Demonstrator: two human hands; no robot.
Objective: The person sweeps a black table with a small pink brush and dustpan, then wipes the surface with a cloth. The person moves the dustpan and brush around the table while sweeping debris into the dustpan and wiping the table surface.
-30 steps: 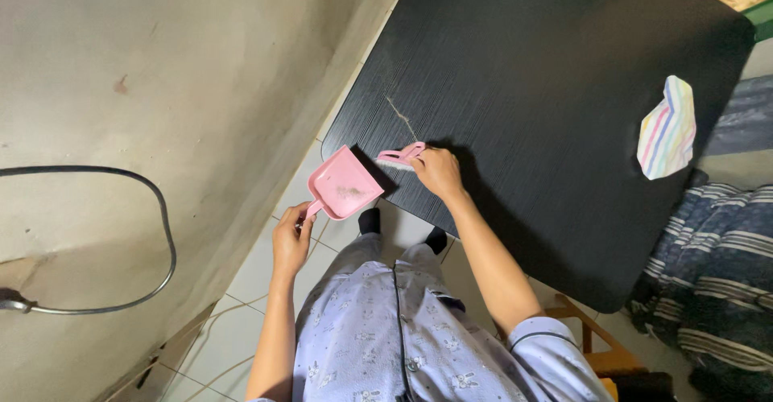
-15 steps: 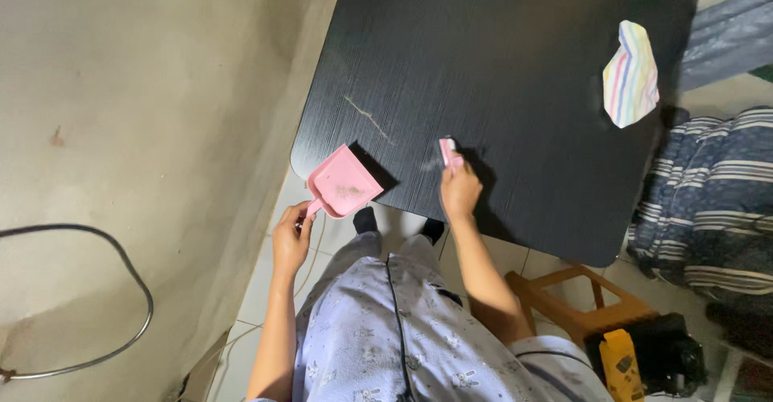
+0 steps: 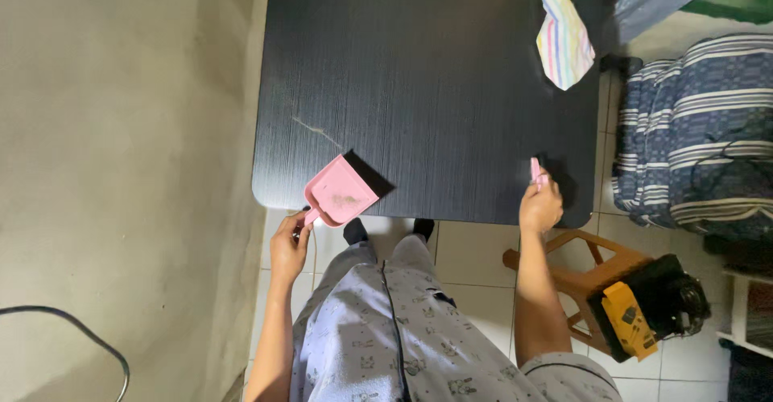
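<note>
Right hand: the right hand (image 3: 539, 207) is now seen far out at the counter's right near corner, closed around the small pink plastic hand brush (image 3: 535, 170); a second ago it was held close beside the dustpan.
Brush: the brush is carried well away from the dustpan, its head pointing up over the counter edge.
Left hand: the left hand (image 3: 290, 245) is closed on the handle of the pink plastic dustpan (image 3: 341, 192), which is kept at the front edge of the black wood-grain counter (image 3: 427, 64), much as before.
Dustpan: a little pale debris is seen lying inside it, mouth turned toward the counter top.
Debris line: a thin pale streak of dust (image 3: 318, 131) is left on the counter just beyond the dustpan.
Judgement: a fresh stretch of counter, on the right, appears to be taken up for sweeping.
Elsewhere: a striped pastel cloth (image 3: 564, 38) is lying near the far right edge; a wooden stool (image 3: 573, 267) is standing below.
</note>
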